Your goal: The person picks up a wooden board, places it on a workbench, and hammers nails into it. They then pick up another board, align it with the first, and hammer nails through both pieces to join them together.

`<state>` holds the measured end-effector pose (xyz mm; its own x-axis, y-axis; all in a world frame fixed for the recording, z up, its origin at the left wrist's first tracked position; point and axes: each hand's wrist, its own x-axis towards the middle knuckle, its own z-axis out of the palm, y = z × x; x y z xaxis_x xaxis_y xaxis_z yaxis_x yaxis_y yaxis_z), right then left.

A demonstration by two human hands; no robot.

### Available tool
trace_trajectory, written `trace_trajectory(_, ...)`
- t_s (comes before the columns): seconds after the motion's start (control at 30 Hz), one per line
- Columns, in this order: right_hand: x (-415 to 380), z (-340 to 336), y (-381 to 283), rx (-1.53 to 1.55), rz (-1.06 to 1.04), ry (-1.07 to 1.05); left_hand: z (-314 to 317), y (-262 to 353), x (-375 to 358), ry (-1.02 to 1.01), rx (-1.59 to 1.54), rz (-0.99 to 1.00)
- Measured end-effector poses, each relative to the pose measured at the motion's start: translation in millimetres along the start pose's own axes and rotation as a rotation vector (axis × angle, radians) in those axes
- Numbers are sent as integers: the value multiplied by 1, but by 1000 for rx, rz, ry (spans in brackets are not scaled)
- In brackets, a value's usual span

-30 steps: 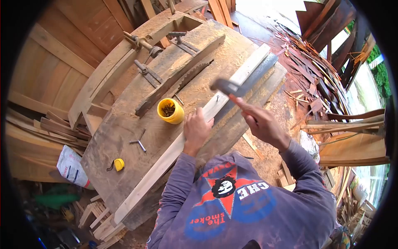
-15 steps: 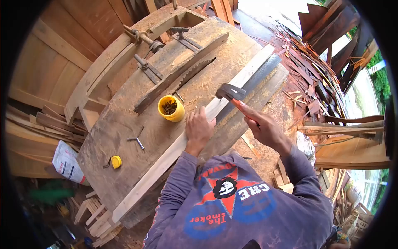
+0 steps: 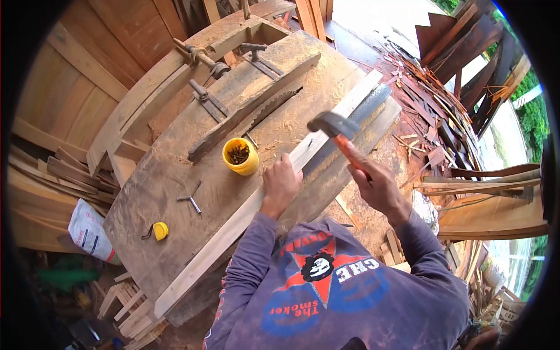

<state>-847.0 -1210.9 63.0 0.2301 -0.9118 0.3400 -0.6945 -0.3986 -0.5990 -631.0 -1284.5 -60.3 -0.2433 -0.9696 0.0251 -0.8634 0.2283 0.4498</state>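
Note:
My right hand (image 3: 379, 188) is closed round the orange handle of a claw hammer (image 3: 333, 124). The hammer's dark head is raised over a long pale wooden strip (image 3: 204, 261) that lies slantwise along the saw table (image 3: 192, 230). A small nail (image 3: 311, 142) shows in the strip, just below the hammer head. My left hand (image 3: 281, 184) grips the strip, its fingers pressed over the wood a little nearer than the nail. Beside that hand stands a yellow tub (image 3: 241, 163) with nails in it.
A toothed saw blade (image 3: 269, 109) rises from the table beside a wooden fence (image 3: 256, 105), held by metal clamps (image 3: 208, 99). A yellow tape measure (image 3: 160, 231) and a metal tool (image 3: 190, 199) lie on the near left. Scrap wood (image 3: 417, 102) covers the floor beyond.
The hammer head has lifted off the strip, uncovering the nail, and my right hand has shifted slightly. My left hand stays on the strip.

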Motion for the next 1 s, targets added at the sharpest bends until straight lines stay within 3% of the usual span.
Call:
trace_trajectory(0.07,1,-6,-7,-8,-127,202,-3,0,2,-19,-4,-5)
trace_trajectory(0.13,-5,-6,-8,0,-76,247,-2,1,2,-48,-1,-3)
trace_trajectory(0.27,-9,11,9,56,-79,155,-4,2,5,-55,36,-5)
trace_trajectory(0.33,-8,12,11,-12,126,-47,-3,0,4,-58,63,19)
trace_trajectory(0.4,-5,7,-1,1,131,-16,0,-3,2,-11,-54,13)
trace_trajectory(0.47,-3,5,-7,28,-103,239,-4,-1,2,-44,-30,-4)
trace_trajectory(0.53,-9,11,1,43,-87,276,-3,-2,-1,-86,0,-8)
trace_trajectory(0.6,-19,22,25,4,17,32,-1,-4,2,-63,-5,28)
trace_trajectory(0.63,-15,18,24,-61,163,-144,0,-3,1,-59,-3,40)
trace_trajectory(0.77,-8,17,13,23,98,30,-1,-5,0,29,-81,31)
trace_trajectory(0.83,0,5,-8,34,-83,308,-1,-4,-1,57,-83,46)
trace_trajectory(0.93,-6,12,-4,46,-89,320,-5,-2,2,-51,-40,-17)
trace_trajectory(0.97,-14,29,19,141,-59,246,-5,-2,2,-44,-38,-15)
trace_trajectory(1.0,-17,34,33,39,11,40,-4,-2,3,-29,-27,-13)
